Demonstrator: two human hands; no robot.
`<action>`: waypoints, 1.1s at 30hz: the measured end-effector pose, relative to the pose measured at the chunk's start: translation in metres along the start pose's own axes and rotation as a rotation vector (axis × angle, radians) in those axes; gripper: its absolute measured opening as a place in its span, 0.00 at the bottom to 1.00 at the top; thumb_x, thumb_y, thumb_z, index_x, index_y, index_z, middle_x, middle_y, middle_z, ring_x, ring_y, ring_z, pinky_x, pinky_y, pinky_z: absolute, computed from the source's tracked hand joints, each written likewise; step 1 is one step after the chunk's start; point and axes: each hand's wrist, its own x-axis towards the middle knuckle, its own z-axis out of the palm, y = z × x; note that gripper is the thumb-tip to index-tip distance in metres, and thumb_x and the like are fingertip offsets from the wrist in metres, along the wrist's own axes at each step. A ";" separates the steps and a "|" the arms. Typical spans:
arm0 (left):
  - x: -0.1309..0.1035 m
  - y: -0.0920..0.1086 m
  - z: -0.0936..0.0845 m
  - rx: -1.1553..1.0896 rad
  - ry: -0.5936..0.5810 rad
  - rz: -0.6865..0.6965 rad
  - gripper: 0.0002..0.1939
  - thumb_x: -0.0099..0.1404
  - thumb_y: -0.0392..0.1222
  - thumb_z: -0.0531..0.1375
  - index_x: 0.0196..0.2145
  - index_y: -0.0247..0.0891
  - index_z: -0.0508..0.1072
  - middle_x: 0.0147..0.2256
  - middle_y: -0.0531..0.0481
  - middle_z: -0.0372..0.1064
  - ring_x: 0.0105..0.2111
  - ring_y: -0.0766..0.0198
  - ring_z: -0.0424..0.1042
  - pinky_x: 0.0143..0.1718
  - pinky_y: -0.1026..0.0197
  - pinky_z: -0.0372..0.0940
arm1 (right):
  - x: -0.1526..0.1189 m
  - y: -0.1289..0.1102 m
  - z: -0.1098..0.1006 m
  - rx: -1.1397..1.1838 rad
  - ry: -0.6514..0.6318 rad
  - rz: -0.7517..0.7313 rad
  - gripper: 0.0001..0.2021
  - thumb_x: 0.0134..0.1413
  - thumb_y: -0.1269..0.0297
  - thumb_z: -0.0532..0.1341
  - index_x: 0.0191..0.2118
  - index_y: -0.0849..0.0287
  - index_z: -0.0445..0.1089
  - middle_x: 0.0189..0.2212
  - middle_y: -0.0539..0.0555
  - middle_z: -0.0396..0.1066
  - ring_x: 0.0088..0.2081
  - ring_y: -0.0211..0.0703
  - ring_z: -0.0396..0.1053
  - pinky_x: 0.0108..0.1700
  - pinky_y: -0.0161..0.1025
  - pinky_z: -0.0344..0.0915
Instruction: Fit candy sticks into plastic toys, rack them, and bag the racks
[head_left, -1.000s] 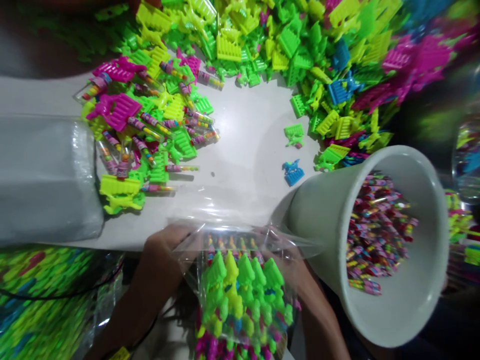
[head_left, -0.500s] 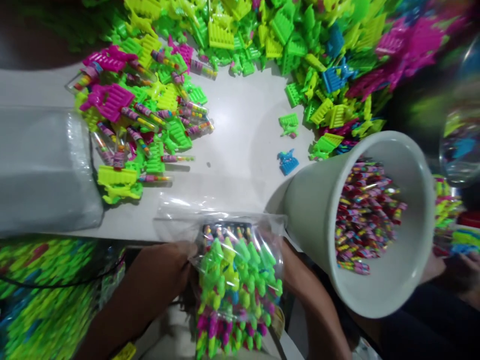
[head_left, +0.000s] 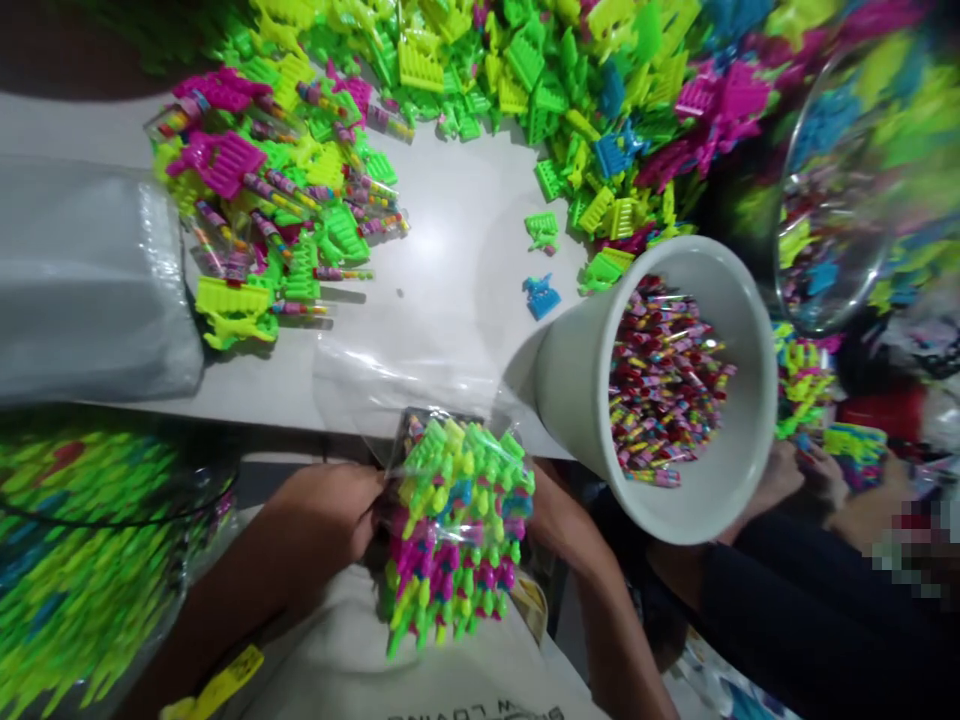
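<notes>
A clear plastic bag (head_left: 420,365) lies partly over the table edge, its film around a block of toys (head_left: 454,490) in front of my body. The toys stand in tight rows, green and yellow above, magenta lower down, with candy-filled tubes at the far end. My left hand (head_left: 360,505) is closed on the bag at the block's left side, its fingertips tucked out of sight. At the right side, my right hand (head_left: 537,492) grips the bag too, mostly hidden behind film and toys.
A white bucket (head_left: 570,385) of candy tubes (head_left: 664,385) leans on its side at the right. Loose plastic toys (head_left: 517,75) heap along the back. Toys with tubes (head_left: 300,215) lie left, beside a stack of clear bags (head_left: 82,290). Another person's hands (head_left: 810,475) work at far right.
The view has shifted, so the table things sit higher and the bucket farther left. The toy block tilts more, showing more magenta rows below the film. Both hands keep their hold.
</notes>
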 end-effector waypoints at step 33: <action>-0.036 0.017 -0.003 0.002 0.284 0.358 0.19 0.74 0.28 0.59 0.59 0.41 0.70 0.49 0.44 0.84 0.45 0.56 0.81 0.51 0.52 0.70 | -0.060 0.035 0.038 -0.625 0.640 -0.589 0.12 0.67 0.76 0.64 0.51 0.55 0.77 0.34 0.57 0.82 0.31 0.45 0.78 0.33 0.40 0.72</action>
